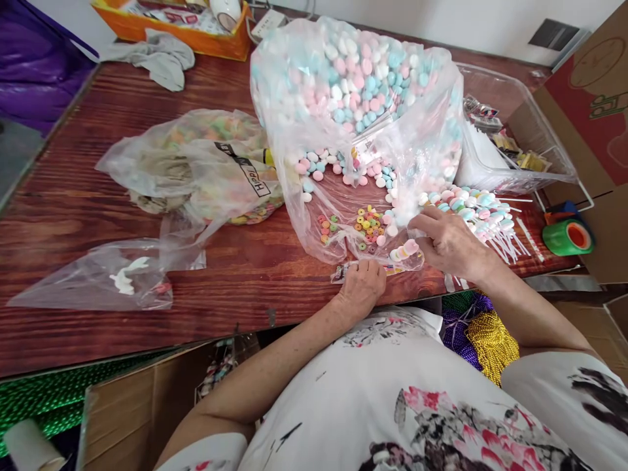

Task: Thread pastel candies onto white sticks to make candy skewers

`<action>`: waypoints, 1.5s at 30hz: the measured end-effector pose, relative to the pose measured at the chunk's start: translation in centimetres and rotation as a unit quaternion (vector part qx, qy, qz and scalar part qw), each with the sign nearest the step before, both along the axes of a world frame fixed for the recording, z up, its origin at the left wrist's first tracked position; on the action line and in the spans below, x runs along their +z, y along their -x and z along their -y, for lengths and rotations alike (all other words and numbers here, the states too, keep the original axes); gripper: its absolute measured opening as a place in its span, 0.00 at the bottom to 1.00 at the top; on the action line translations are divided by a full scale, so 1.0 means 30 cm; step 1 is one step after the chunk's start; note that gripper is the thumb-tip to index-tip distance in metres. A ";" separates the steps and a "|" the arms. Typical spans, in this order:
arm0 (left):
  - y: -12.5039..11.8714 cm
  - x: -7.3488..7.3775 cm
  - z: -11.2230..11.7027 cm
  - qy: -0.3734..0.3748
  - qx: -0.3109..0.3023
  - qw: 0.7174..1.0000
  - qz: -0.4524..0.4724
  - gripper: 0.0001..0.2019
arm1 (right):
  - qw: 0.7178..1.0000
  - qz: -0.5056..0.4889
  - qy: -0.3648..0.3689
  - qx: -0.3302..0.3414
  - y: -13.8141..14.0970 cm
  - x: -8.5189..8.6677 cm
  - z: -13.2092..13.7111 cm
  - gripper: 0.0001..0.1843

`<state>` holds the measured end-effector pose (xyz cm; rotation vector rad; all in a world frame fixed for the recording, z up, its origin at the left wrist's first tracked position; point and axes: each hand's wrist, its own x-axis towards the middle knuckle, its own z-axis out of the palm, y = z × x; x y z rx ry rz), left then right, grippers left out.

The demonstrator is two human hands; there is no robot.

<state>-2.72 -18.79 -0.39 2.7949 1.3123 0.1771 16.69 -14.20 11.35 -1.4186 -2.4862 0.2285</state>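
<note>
My left hand [363,286] is at the table's front edge, fingers curled down over a narrow printed plastic wrapper [338,272]. My right hand [447,239] has its fingers bent together beside a short stack of pastel candies [405,250]; what they hold, if anything, is hidden. Small ring-shaped candies [369,226] in yellow, orange and green lie in front of my hands, on the spread clear plastic. Behind them sits a large clear bag [275,124] full of round pink, blue and white candies [366,78]. Candy sticks [478,209] with white stems are piled right of my right hand.
Another plastic bag [196,157] of colourful candies lies left, near a clear bag [93,278] with a white piece inside. A clear plastic bin [520,173], green tape [564,237] and a cardboard box [589,118] stand right. An orange tray [171,36] is at the back.
</note>
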 end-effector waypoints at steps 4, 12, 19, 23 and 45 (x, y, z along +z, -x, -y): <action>0.023 -0.005 -0.003 0.006 0.023 0.999 0.028 0.08 | 0.978 -0.205 0.043 0.002 -0.017 -0.025 0.006 0.10; 0.079 -0.052 -0.024 -0.032 0.009 0.993 0.114 0.08 | 0.940 -0.328 0.098 0.008 -0.040 -0.113 0.041 0.09; 0.147 -0.038 0.013 0.007 -0.001 0.989 0.147 0.10 | 0.932 -0.357 -0.018 -0.061 -0.075 -0.124 0.118 0.06; 0.161 -0.035 0.023 0.030 0.009 0.984 0.176 0.12 | 0.933 -0.346 -0.061 -0.071 -0.082 -0.196 0.144 0.08; 0.199 0.018 -0.066 0.309 0.112 0.841 0.429 0.14 | 0.775 -0.595 -0.089 -0.196 0.036 -0.183 0.184 0.05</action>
